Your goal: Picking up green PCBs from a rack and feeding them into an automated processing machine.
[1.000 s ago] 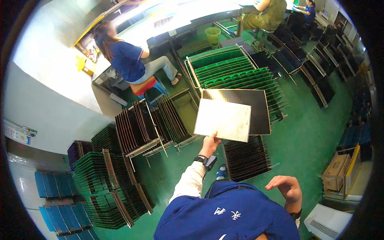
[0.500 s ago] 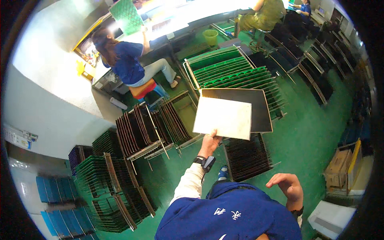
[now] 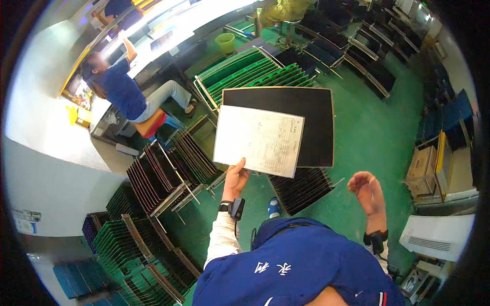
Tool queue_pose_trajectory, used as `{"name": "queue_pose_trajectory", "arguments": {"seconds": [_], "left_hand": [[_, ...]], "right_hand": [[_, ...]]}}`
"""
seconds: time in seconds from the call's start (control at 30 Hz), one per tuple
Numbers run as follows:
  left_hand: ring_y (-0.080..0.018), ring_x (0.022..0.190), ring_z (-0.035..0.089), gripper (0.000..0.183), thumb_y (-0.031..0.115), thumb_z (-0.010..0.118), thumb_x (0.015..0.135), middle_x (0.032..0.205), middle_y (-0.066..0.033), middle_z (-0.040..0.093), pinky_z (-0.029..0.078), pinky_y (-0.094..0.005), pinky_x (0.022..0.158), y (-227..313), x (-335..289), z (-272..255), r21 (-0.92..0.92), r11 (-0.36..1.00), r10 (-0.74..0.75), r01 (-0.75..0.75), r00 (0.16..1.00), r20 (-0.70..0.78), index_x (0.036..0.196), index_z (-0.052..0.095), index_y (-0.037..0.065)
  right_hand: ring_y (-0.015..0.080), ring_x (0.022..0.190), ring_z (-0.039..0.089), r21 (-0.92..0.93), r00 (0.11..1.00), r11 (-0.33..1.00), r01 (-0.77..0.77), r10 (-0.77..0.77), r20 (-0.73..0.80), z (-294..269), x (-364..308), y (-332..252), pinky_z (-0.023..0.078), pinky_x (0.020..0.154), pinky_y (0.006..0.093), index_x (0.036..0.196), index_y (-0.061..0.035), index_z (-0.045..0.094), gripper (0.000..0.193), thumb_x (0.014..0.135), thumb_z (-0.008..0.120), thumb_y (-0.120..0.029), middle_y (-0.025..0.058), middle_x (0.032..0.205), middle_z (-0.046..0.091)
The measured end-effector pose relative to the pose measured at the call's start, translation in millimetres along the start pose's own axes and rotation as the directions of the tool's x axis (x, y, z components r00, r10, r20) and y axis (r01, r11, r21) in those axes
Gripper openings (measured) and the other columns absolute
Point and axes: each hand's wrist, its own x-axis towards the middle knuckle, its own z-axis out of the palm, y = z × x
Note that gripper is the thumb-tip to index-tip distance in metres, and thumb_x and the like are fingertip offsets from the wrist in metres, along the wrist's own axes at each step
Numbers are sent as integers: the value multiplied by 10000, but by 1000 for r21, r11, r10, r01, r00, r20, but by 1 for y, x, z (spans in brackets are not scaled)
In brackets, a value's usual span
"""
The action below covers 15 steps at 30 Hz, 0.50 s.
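Note:
A white printed sheet, glossy like a plastic sleeve, is gripped at its lower edge by my left hand. The thumb lies on top, while the other fingers are mostly hidden below. Directly behind the sheet is a larger black panel with a thin pale border; whether my left fingers also hold it I cannot tell. To the right, my right hand is raised with fingers loosely bent and nothing in it. Below the panel stands a rack of dark panels.
Ahead, a rack holds green panels. Racks of dark panels and green panels stand left. A person in blue sits at a lit bench. Cardboard boxes and a white unit are at right.
My view has turned right, so the room has shifted left. The sheet and black panel are tilted differently, and print now shows on the sheet. The seated person no longer holds up a green panel.

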Motion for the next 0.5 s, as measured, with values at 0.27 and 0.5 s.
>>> {"name": "queue_pose_trajectory", "arguments": {"seconds": [0.27,0.5], "left_hand": [[-214,1079,561,378,127,606,873,1204,-92,577,440,-375,930,-33,-32,46,156,979,-151,130,980,133,1215,513,-4],[-234,1148,520,421,122,603,878,1248,-100,549,398,-385,993,-102,-60,118,236,932,-353,275,840,412,1256,482,-16]], "right_hand": [[190,1060,515,45,944,999,-12,26,-330,-71,-26,10,417,893,343,1280,-45,457,482,928,511,-371,72,1185,543],[273,1122,525,262,942,965,23,67,-330,-157,-123,14,408,982,432,1294,-36,440,438,917,547,-230,106,1267,524]]}}
